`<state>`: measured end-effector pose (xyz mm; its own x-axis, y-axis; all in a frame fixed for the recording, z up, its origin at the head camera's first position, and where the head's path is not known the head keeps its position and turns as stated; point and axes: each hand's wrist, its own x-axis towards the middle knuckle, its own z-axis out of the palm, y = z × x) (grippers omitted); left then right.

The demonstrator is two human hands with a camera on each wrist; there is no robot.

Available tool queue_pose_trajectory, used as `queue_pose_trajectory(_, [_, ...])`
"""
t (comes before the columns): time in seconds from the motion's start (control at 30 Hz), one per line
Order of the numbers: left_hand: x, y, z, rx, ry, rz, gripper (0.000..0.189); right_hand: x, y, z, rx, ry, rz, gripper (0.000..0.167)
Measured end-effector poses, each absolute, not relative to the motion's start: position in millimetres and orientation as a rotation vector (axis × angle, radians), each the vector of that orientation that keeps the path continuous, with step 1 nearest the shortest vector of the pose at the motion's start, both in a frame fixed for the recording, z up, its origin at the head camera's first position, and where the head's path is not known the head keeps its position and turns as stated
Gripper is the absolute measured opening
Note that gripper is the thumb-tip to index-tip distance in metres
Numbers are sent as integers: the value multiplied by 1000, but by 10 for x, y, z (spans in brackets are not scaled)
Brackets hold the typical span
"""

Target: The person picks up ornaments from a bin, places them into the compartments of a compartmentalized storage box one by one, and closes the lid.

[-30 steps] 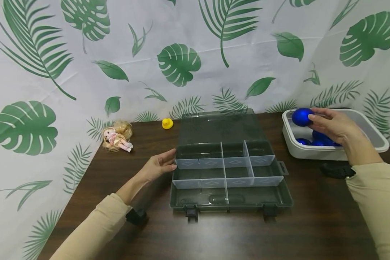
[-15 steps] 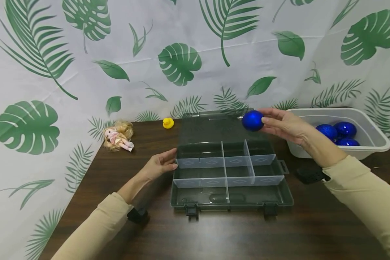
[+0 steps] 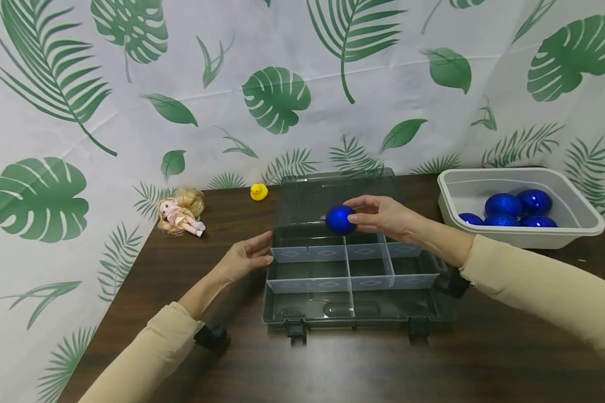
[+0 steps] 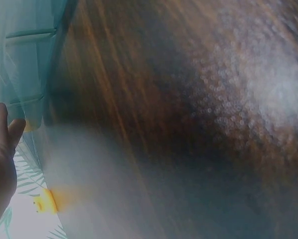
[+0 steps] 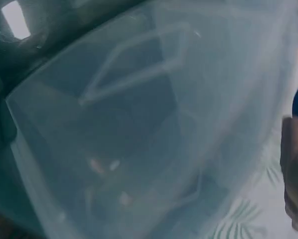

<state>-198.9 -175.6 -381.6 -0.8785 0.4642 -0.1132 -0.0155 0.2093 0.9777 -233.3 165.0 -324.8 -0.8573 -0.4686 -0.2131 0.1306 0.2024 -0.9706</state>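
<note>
The right hand [image 3: 388, 218] pinches a blue ball [image 3: 340, 219] between thumb and fingers, holding it over the back compartments of the case [image 3: 355, 323], whose lid [image 3: 327, 193] lies folded back on the desk [image 3: 333, 369]. The left hand [image 3: 242, 258], fingers loosely extended and grasping nothing, rests against the case's left side. More blue balls [image 3: 504, 205] sit in a white tub [image 3: 509, 239] at right, while a duck [image 3: 259, 192] and doll [image 3: 182, 217] are at left.

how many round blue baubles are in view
6: one round blue bauble in the right hand, five other baubles inside the rectangular white plastic tub; its near wall may hide more.
</note>
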Motion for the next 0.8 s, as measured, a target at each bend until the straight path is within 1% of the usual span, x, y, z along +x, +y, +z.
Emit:
queue_pose_trajectory(0.33, [-1974,-1755,-3816,419,2111,1719,65,-2311,1412,-3365,-388,2242,-1551,48])
queue_pose_trajectory(0.8, [-1996,-1734,-3812,428,2103,1729,64,-2337,1500,-3445,-438,2165,-1582,43])
